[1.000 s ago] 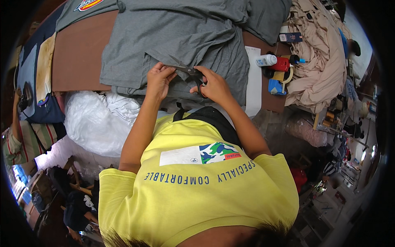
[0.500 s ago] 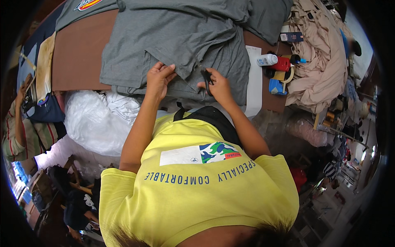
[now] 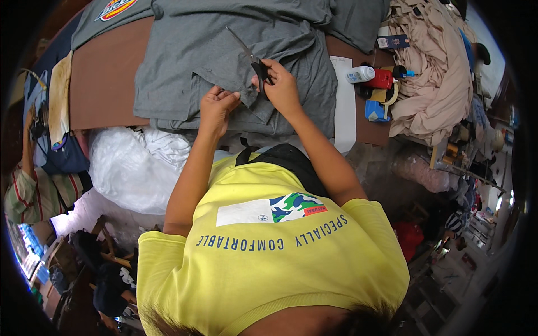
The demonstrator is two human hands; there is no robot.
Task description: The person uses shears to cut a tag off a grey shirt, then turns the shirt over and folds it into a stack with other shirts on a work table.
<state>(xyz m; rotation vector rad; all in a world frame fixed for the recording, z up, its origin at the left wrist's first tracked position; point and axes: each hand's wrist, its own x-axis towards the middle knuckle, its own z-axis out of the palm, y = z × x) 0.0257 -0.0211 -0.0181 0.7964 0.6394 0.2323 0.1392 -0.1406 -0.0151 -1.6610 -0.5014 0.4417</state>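
Note:
A grey T-shirt (image 3: pixel 185 50) lies spread over the table in front of me. At its near edge my left hand (image 3: pixel 217 107) is closed, pinching a bit of the grey fabric between thumb and fingers. My right hand (image 3: pixel 280 89), just to the right, is wrapped round the black handles of a pair of scissors (image 3: pixel 249 54). The scissors' long blades point away and to the left, above the shirt, and look closed together. Fingertips of the right hand come close to the fabric at the left hand; whether they touch it I cannot tell.
Right of the shirt are a white paper sheet (image 3: pixel 346 120), a white bottle (image 3: pixel 360 74), a red container (image 3: pixel 383 79) and a tape roll (image 3: pixel 388 96). Beige cloth (image 3: pixel 428 73) is heaped beyond them. White plastic bags (image 3: pixel 131 168) hang below the table's edge. A person (image 3: pixel 39 190) sits at far left.
My right hand has moved up and to the left, toward my left hand. The scissors have swung so their blades show plainly over the shirt. My left hand keeps its pinch.

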